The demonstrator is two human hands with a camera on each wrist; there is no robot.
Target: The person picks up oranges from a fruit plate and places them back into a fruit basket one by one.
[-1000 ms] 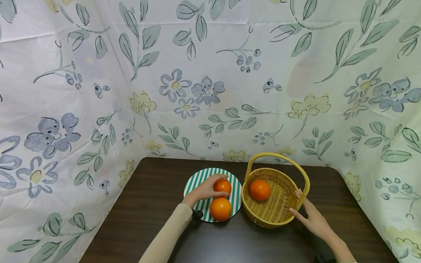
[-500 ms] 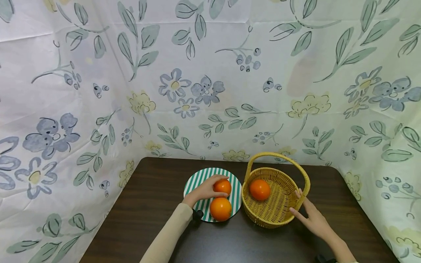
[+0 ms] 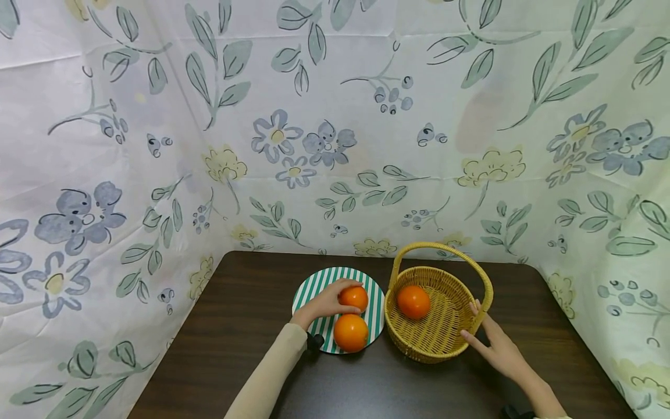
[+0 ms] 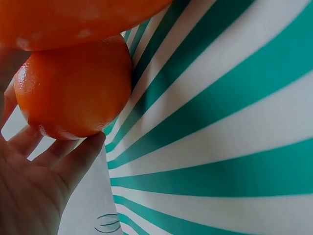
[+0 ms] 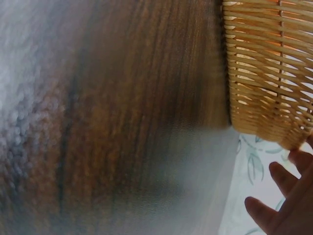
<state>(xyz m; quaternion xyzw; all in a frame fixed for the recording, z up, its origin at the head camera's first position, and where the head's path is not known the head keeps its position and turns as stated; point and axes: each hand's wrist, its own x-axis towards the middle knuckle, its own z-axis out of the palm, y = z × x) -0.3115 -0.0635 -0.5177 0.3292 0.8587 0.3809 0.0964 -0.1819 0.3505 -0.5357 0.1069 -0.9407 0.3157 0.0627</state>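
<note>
A: State the left grip [image 3: 330, 299].
B: The left grip holds the far orange [image 3: 355, 297], thumb and fingers round it, on the plate [image 3: 309, 291] left of the basket [image 3: 426, 354].
A: And the right grip [image 3: 497, 349]?
B: The right grip is wide; its fingers touch the basket's right side.
A: Where are the others?
B: The near orange [image 3: 350, 333] is on the plate, left of the basket. The third orange [image 3: 413, 302] lies inside the basket, towards its left wall.

Left of the basket [image 3: 445, 320], the held orange [image 3: 356, 297] is partly covered by the left hand [image 3: 328, 300]; in the right wrist view, the bench [image 5: 142, 93] beside the basket appears blurred, and the basket is cut off.
</note>
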